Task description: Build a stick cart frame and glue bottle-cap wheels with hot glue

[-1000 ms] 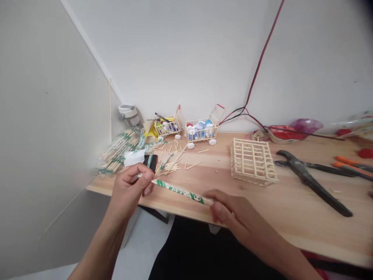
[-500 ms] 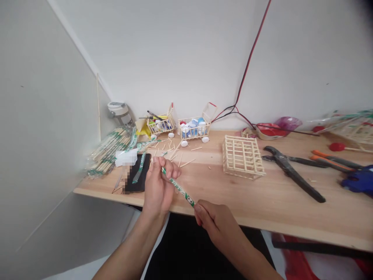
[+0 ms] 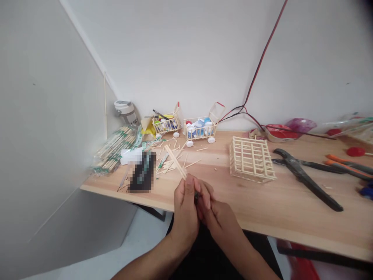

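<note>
Just beyond my curled left hand (image 3: 184, 217) and right hand (image 3: 219, 222), closed together on a small dark object (image 3: 197, 197) I cannot make out, pale thin wooden sticks (image 3: 175, 162) lie where one careless wrist knock could scatter them across the light wooden tabletop (image 3: 276, 210).

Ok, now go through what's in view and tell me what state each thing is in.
Left hand: closed, pressed against the right hand.
Right hand: curled around a small dark item.
Wooden slat cage: standing on the bench.
Wooden cart: filled with bottle caps.
Black pincers: lying on the bench, handles apart.
Wrapped chopsticks: bundled in clear plastic.
</note>
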`<action>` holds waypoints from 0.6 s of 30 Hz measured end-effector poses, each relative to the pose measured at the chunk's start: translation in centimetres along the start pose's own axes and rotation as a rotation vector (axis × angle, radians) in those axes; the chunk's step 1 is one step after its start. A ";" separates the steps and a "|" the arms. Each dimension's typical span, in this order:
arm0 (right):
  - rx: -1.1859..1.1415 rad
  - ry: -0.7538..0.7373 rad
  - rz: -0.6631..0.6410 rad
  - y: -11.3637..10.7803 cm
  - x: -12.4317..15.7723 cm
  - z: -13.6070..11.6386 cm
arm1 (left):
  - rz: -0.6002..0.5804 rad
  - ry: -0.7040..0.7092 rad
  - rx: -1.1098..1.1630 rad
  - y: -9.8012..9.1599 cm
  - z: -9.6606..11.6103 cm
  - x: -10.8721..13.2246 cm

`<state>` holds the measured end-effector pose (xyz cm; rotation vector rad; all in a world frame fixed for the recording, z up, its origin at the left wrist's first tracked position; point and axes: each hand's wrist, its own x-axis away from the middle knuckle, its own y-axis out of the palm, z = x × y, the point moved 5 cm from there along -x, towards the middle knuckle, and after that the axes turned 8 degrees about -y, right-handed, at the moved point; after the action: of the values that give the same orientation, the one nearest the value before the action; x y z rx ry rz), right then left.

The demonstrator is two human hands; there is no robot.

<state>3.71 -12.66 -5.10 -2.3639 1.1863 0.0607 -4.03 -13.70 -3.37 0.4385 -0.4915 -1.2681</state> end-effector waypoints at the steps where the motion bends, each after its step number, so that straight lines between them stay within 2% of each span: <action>1: 0.001 0.015 -0.064 -0.3 -0.4 -0.2 | 0.004 -0.005 -0.034 -0.3 0.1 -0.3; 3: 0.079 0.025 -0.191 -1.4 -0.9 -0.6 | 0.013 0.013 -0.084 -1.3 0.8 -0.9; 5: 0.194 0.022 -0.206 -3.1 -1.0 -0.9 | 0.039 0.071 -0.133 -2.4 1.7 -1.1; 7: 0.217 0.027 -0.074 -5.1 -0.9 -1.0 | -0.002 0.022 -0.265 -2.8 1.6 -0.7; 10: 0.150 0.011 0.185 -7.2 -0.5 -0.9 | -0.194 -0.181 -0.539 -2.4 -0.3 0.9; 12: 0.086 0.023 0.241 -7.4 -0.2 -0.6 | -0.344 -0.258 -0.673 -1.7 -1.5 2.2; 14: 0.027 0.045 0.253 -7.1 0.0 -0.2 | -0.443 -0.303 -0.734 -1.3 -2.1 3.0; 16: -0.009 0.050 0.317 -7.3 0.3 -0.1 | -0.482 -0.333 -0.767 -1.3 -2.0 3.4; 18: -0.048 0.029 0.452 -8.2 0.9 -0.3 | -0.511 -0.347 -0.813 -1.3 -1.6 3.6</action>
<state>10.43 -9.38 -1.73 -2.0953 1.7280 0.2079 -3.37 -17.43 -5.05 -0.3769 -0.1103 -1.9181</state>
